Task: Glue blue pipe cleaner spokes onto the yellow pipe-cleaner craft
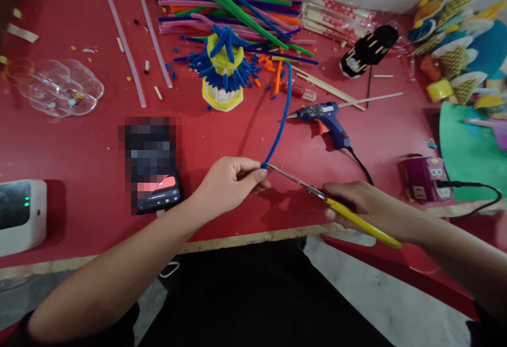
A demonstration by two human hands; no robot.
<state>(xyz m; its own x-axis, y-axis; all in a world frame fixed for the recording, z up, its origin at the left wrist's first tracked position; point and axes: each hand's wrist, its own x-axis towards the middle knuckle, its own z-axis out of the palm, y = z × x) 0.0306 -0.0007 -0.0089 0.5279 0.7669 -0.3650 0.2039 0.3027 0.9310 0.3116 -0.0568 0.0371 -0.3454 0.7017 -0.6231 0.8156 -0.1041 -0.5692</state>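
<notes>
A long blue pipe cleaner (285,109) curves upward from my left hand (237,180), whose thumb and fingers pinch its lower end. My right hand (364,207) holds scissors with yellow handles (356,222); their metal blades reach left to the pinched end, close to my left fingertips. Behind the hands stands a small tower (224,72) with a blue top, a blue fringed tier and a yellow-edged base. A blue glue gun (330,122) lies right of the pipe cleaner, its nozzle pointing left.
Colourful pipe cleaners (237,3) lie at the back. A phone (158,194) and clear tray (65,88) are left; a white device (21,217) sits far left. On the right are a black model (368,51), purple power box (425,178) and green sheet (467,162).
</notes>
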